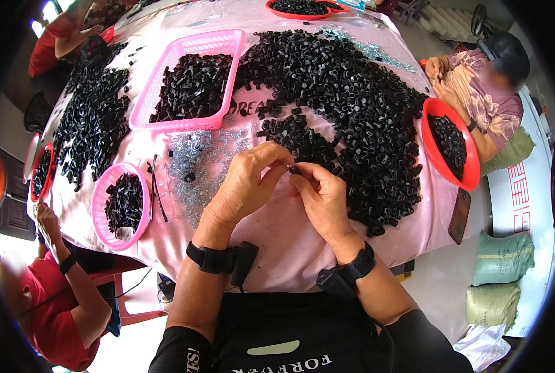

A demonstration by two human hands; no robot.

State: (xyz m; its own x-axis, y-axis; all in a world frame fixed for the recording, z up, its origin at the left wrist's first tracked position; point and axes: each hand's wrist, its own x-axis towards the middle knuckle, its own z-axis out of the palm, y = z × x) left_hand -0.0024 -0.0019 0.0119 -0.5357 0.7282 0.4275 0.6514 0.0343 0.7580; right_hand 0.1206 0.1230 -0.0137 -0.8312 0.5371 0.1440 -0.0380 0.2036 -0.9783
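Closest in, the left hand (pixel 243 186) and right hand (pixel 319 196) meet just above the near edge of the table (pixel 277 242), raised off its pink cloth so the work sits right under the eyes. Between them is a small black cap (pixel 294 169); the right grip is closed on it with thumb and fingertips, while the left grip is pinched nearly shut at the same spot, seemingly on something too small to make out. Both wrists wear black bands.

Just beyond the left hand lies a scatter of small clear-silvery parts (pixel 200 165), within easy reach for picking up one at a time. A round pink basket (pixel 103 214) with black pieces sits to the left. Just past the fingertips spreads the big heap of black caps (pixel 345 99), so either hand can draw from it. Further off stands a rectangular pink basket (pixel 184 121), also filled. A seated person at the right holds a red bowl (pixel 470 174) of caps at the table's edge
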